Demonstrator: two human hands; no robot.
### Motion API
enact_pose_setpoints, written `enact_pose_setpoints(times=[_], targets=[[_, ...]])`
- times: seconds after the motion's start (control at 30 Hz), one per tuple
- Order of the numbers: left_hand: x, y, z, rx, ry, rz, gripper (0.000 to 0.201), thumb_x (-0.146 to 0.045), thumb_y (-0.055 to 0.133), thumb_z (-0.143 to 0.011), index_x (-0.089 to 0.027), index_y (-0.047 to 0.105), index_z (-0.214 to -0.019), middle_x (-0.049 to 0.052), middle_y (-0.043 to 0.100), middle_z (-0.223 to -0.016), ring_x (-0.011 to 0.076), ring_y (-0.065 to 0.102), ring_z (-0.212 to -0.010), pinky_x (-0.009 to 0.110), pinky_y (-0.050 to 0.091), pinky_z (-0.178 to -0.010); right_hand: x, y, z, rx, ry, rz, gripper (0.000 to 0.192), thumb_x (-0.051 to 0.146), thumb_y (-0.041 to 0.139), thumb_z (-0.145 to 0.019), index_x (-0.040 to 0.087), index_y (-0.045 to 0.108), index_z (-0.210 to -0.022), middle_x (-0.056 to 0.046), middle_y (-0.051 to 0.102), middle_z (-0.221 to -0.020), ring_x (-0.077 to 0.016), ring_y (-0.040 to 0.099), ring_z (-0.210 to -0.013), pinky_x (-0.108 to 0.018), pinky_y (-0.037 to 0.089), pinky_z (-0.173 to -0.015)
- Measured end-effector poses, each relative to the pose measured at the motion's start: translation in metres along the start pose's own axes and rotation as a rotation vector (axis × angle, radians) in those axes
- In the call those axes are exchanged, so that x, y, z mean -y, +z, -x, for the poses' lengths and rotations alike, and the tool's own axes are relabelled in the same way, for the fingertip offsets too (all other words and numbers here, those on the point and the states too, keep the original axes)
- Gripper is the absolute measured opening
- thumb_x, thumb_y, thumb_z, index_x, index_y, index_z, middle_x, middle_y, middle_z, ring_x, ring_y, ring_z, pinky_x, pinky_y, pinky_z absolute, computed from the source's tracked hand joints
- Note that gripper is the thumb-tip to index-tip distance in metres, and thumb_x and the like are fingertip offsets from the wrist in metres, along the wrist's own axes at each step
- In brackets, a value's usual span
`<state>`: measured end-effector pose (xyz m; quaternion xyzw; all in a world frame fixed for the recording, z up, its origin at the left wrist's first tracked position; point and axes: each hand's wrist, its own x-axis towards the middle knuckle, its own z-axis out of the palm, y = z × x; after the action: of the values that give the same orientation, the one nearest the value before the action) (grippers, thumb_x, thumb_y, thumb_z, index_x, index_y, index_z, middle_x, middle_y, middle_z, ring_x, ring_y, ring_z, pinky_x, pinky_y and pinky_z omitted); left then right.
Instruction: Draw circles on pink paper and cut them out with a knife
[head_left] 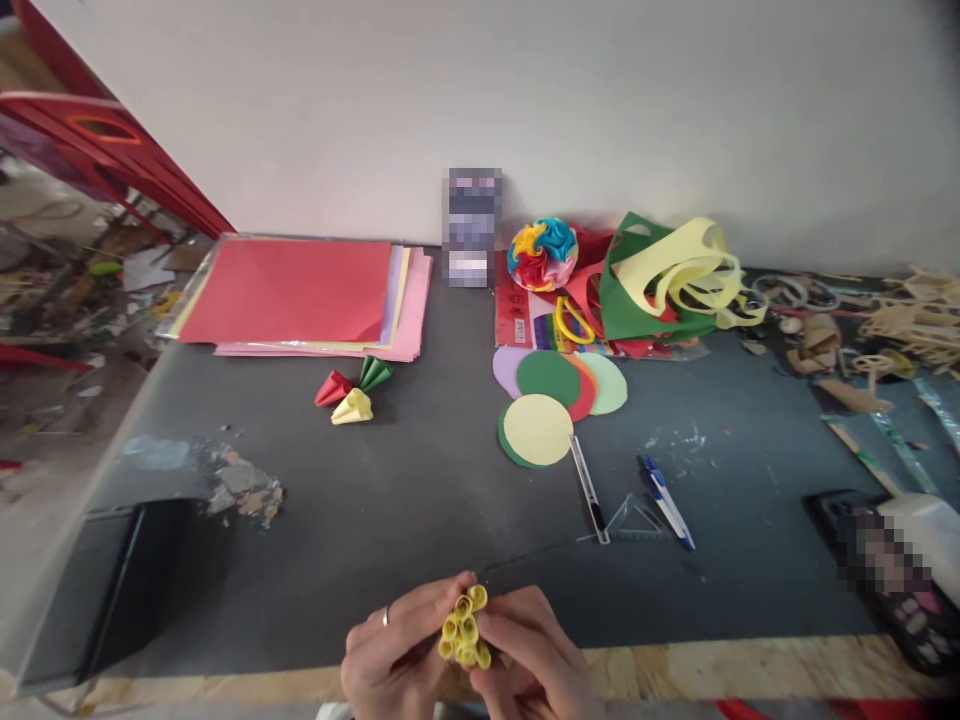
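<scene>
Between my two hands, near the table's front edge, is a bundle of rolled yellow paper tubes (464,628), their curled open ends facing me. My left hand (401,645), with a ring on one finger, is closed around the bundle's left side. From the right, my right hand (532,645) pinches the same bundle with fingers and thumb. The lower part of the bundle is hidden by the hands. Farther off on the table lie three folded paper cones: a red one (333,388), a green one (375,373) and a pale yellow one (352,406).
Paper circles (538,430), a cutter knife (589,490), a set square (636,520) and a blue-white pen-like tool (669,503) lie ahead. Behind are coloured sheets (289,290), a colourful paper ball (543,254) and paper scraps (675,275). A black case (105,590) stands left.
</scene>
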<state>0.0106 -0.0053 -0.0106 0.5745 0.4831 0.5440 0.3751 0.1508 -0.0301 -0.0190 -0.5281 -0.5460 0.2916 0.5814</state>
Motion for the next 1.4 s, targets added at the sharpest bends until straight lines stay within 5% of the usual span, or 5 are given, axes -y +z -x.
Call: enact_pose_setpoints(times=[0.27, 0.47, 0.83, 1.13, 1.4], targets=[[-0.005, 0.005, 0.001, 0.012, -0.215, 0.174, 0.032, -0.033, 0.088, -0.073, -0.031, 0.080, -0.104, 0.007, 0.084, -0.097, 0.0277, 0.080, -0.083, 0.027, 0.065, -0.071, 0.002, -0.001, -0.011, 0.008, 0.025, -0.067, 0.018, 0.037, 0.064, -0.099, 0.028, 0.076, -0.108, -0.003, 0.073, -0.086, -0.0187, 0.069, -0.072, -0.030, 0.060, -0.060], [-0.002, 0.011, 0.004, -0.051, -0.394, 0.252, 0.063, -0.045, 0.096, -0.057, -0.033, 0.071, -0.114, 0.000, 0.081, -0.081, 0.0211, 0.077, -0.065, 0.023, 0.061, -0.057, 0.003, 0.008, -0.015, -0.097, 0.177, -0.155, 0.027, 0.053, 0.074, -0.090, 0.027, 0.073, -0.100, 0.001, 0.064, -0.072, -0.0145, 0.061, -0.058, -0.022, 0.051, -0.047], [0.003, 0.002, 0.004, -0.031, -0.279, 0.054, 0.037, -0.038, 0.093, -0.064, -0.031, 0.081, -0.098, 0.004, 0.082, -0.085, 0.0216, 0.077, -0.070, 0.024, 0.063, -0.060, -0.003, 0.001, -0.007, 0.012, 0.089, -0.084, 0.023, 0.018, 0.071, -0.089, 0.030, 0.075, -0.108, -0.002, 0.075, -0.088, -0.0194, 0.074, -0.068, -0.028, 0.062, -0.055], [-0.005, 0.000, 0.012, 0.032, -0.208, -0.062, 0.035, -0.026, 0.081, -0.078, -0.034, 0.079, -0.112, 0.004, 0.084, -0.097, 0.0195, 0.079, -0.068, 0.021, 0.063, -0.063, 0.002, -0.002, -0.012, 0.024, 0.133, -0.024, 0.019, 0.016, 0.070, -0.087, 0.029, 0.074, -0.100, -0.001, 0.077, -0.087, -0.0181, 0.075, -0.069, -0.022, 0.055, -0.045], [-0.001, -0.002, 0.007, 0.029, -0.150, -0.050, 0.025, -0.025, 0.077, -0.081, -0.031, 0.077, -0.105, 0.006, 0.084, -0.098, 0.0251, 0.081, -0.085, 0.028, 0.066, -0.072, 0.003, -0.007, -0.019, 0.093, 0.070, 0.015, 0.005, 0.023, 0.069, -0.091, 0.026, 0.067, -0.088, -0.001, 0.079, -0.089, -0.0185, 0.078, -0.075, -0.025, 0.063, -0.061]])
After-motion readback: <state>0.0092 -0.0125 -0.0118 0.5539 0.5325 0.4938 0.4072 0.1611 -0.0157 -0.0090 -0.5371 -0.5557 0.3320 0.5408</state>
